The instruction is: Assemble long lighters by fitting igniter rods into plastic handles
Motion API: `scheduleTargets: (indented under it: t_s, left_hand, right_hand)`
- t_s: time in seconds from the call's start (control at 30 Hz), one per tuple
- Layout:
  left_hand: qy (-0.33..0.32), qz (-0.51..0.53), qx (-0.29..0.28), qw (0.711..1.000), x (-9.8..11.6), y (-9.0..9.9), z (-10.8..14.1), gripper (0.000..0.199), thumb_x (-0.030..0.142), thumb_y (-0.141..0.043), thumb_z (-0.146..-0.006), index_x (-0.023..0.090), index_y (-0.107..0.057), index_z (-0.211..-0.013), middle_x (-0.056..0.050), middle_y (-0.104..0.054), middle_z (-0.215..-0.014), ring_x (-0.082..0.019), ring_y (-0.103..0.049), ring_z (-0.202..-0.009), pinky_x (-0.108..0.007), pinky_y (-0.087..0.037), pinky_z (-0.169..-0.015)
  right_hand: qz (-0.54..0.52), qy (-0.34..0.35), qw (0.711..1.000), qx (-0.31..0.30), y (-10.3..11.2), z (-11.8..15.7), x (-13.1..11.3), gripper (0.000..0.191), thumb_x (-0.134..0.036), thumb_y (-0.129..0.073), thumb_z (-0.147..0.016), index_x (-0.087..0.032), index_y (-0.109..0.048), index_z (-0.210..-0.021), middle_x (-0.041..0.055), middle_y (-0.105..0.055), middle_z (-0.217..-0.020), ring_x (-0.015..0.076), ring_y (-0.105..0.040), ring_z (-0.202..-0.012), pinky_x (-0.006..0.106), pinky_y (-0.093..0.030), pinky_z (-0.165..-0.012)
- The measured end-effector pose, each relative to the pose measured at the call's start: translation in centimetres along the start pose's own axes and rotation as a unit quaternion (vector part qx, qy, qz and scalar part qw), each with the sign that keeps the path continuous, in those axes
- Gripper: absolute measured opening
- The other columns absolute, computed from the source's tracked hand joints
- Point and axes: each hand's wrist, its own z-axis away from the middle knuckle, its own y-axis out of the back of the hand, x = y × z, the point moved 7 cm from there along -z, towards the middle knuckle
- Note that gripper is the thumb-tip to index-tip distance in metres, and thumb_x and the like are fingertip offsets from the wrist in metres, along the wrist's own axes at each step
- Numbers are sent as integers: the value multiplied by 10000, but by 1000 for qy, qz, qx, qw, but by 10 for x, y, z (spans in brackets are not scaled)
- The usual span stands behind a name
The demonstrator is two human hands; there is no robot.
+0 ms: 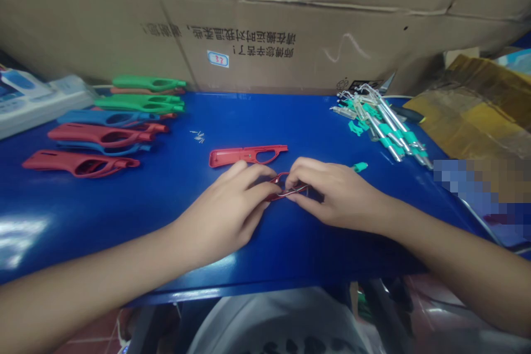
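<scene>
Near the middle of the blue table, my left hand (243, 199) has its fingers closed on a red plastic shell (284, 177), most of which the fingers cover. My right hand (332, 191) pinches at the right part of that shell, where a thin pale wire crosses its opening. A green tip (360, 167) shows just behind my right hand; what it belongs to is hidden. Beyond my left hand lies another red half shell (244, 156), its hollow side up, touched by neither hand.
Red, blue and green shells (95, 135) are stacked at the left beside a white power strip (45, 102). Tiny screws (198, 136) lie centre left. Metal rods with green parts (388, 127) are piled at the right. A cardboard box (249, 22) stands behind the blue table (166, 204).
</scene>
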Motion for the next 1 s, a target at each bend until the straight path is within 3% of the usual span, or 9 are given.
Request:
scheduleTargets:
  t_s: [1.0]
  left_hand:
    - [7, -11, -6, 1000, 1, -2, -2, 263, 167, -480, -1014, 189, -680, -1184, -98, -600, -1324, -252, -537, -1098, -432, -493, -980]
  right_hand:
    - [51, -5, 999, -12, -4, -1, -4, 85, -189, -517, -993, -191, -593, -1032, 46, -650, -1050, 190, -619, -869, 327, -433, -746]
